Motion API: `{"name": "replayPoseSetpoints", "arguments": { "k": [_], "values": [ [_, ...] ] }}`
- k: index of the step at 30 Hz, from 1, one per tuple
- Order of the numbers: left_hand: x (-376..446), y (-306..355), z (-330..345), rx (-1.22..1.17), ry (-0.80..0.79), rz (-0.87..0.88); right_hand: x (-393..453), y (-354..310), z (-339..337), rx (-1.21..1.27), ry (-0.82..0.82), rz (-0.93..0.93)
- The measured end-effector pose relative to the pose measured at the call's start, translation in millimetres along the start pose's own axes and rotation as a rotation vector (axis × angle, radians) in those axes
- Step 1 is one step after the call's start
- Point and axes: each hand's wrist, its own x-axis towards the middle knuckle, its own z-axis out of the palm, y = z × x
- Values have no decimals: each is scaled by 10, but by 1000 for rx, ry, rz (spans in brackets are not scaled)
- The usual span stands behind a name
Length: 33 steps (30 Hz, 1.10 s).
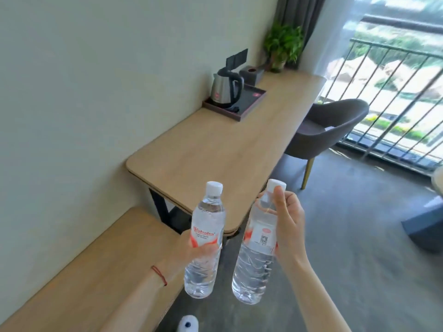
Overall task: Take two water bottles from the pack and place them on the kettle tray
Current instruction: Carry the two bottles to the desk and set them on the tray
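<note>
I hold two clear water bottles with white caps and red-and-white labels in front of me, above the floor. My left hand (195, 251) grips the left bottle (206, 238) around its middle. My right hand (287, 224) wraps the right bottle (254, 259) near its neck and label. Far ahead on the wooden desk (215, 149) lies the dark kettle tray (249, 104), with a steel kettle (224, 91) standing on its left half. The tray's right half shows bare. The pack is out of view.
A low wooden bench (96, 271) runs along the wall at lower left. A grey armchair (330, 125) stands at the desk's right. A dark tissue box (251, 74) and a potted plant (282, 44) sit at the desk's far end. A white object (188, 325) lies on the floor below.
</note>
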Motion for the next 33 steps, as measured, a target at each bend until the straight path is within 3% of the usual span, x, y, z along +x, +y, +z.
{"name": "replayPoseSetpoints", "arguments": {
  "k": [8,16,24,33],
  "values": [
    [1243,911,776,31,-238,137,1289,-9,-824,-69,162,-28],
    [2708,1898,1379,15,-271,126,2818,-312,-1322,-197,279,-53],
    [4014,2436,1908,64,-214,115,4331,-308,-1755,-182,266,-78],
    [5328,3137,2510,-81,5,109,6201,-186,-2208,-155,58,-68]
  ]
}}
